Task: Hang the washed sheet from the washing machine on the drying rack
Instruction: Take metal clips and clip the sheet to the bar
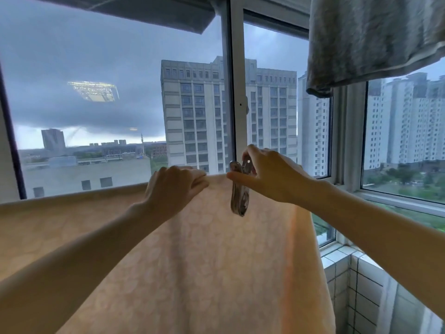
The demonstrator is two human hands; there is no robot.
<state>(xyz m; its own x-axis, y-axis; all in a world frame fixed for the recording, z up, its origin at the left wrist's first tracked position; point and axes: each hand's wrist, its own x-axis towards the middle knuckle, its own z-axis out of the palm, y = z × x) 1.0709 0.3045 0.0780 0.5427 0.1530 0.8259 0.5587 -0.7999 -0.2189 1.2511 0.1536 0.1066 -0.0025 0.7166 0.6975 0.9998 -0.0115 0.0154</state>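
Where sheet point(192, 261) hangs: over the rack, hidden beneath.
Left grip point(173, 186): holds top fold.
Right grip point(267, 177): pinches clip point(238, 196) there.
Handling: probably soft, damp-heavy; hold at fold.

Pretty tight up here tbh; the sheet point(204, 249) hangs like a wall across the whole lower view, so nothing gets through forward below its top edge; above that edge it's open air back to the window glass point(84, 56) and the white window frame point(237, 92). The 2 hands crowd the middle of the edge, left hand point(173, 189) gripping it, right hand point(267, 174) holding the clip point(239, 189) there; the stretch further left is bare. A grey cloth point(373, 44) droops low at upper right; the tiled ledge point(349, 273) sits just beside the sheet's right side.
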